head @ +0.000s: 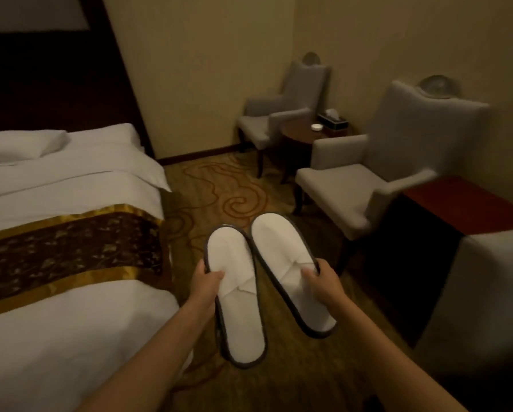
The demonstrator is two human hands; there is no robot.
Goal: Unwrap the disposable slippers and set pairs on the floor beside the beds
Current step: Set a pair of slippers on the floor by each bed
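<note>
Two white disposable slippers with dark trim are held side by side in the air above the patterned carpet (219, 185), no wrapper on them. My left hand (206, 285) pinches the outer edge of the left slipper (234, 298). The right slipper (282, 263) is gripped at its outer edge by my right hand (320, 281). Both slippers are flat, their upper straps folded down. The bed (56, 292), white with a brown and gold runner, lies just to the left of the slippers.
Two grey armchairs (368, 179) stand along the right wall with a small round wooden table (300, 135) between them, holding a tissue box (332, 118). A reddish wooden desk (463, 206) and another pale piece of furniture (487, 286) fill the right side. Carpet runs between bed and chairs.
</note>
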